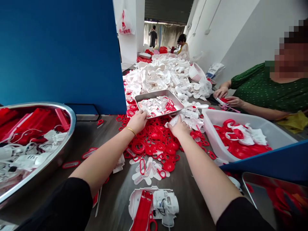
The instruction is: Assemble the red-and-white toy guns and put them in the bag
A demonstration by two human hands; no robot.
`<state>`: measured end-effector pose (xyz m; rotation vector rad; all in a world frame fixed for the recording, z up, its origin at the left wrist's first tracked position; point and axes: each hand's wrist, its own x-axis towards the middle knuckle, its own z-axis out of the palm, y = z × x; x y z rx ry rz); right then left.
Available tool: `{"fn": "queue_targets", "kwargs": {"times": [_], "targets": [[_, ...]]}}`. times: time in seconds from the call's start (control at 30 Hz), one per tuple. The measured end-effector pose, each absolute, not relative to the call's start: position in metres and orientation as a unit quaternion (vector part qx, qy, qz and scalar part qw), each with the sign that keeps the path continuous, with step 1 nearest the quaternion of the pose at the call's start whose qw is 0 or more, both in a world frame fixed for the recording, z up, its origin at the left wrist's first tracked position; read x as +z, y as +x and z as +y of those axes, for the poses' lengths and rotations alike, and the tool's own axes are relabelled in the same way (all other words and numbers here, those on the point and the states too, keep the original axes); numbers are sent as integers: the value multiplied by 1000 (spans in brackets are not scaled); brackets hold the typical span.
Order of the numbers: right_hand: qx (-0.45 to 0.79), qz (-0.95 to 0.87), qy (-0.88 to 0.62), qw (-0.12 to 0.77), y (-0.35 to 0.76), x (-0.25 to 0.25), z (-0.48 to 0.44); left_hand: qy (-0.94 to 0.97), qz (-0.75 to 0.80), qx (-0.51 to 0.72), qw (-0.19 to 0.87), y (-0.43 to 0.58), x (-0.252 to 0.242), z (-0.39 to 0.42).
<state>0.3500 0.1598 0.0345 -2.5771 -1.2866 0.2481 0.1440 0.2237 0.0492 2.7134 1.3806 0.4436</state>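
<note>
My left hand (137, 122) is closed on the near left corner of a shallow metal tray (158, 116). White slips and small red parts lie in the tray, which rests tilted on the heap. Just to the right, my right hand (180, 127) has its fingers closed around a white ribbed plastic part (175, 120). Red plastic rings and domes (156, 141) are piled below both hands. Nearer to me lie white oval labels (148, 170). At the front is an open white shell with a red piece (143, 208) and a white motor-like unit (165, 203).
A big metal basin (72, 115) of red and white parts stands left, beside a blue panel (60, 48). White plastic parts (158, 73) are heaped behind. On the right are a translucent bin (276, 131) and a co-worker in a green top (255, 83), handling small parts.
</note>
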Motion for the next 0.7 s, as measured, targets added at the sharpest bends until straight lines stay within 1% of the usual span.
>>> {"fn": "queue_targets", "kwargs": {"times": [0.23,0.5,0.6,0.7], "targets": [[64,-453,-886,75,350,42,139,877,442,178,57,153,46,228],[21,-477,-878,47,341,40,127,854,458,213,123,155,40,229],[28,-488,-871,44,341,38,124,825,484,247,155,154,43,226],[46,-493,-868,50,345,37,122,760,549,281,203,153,42,231]]}}
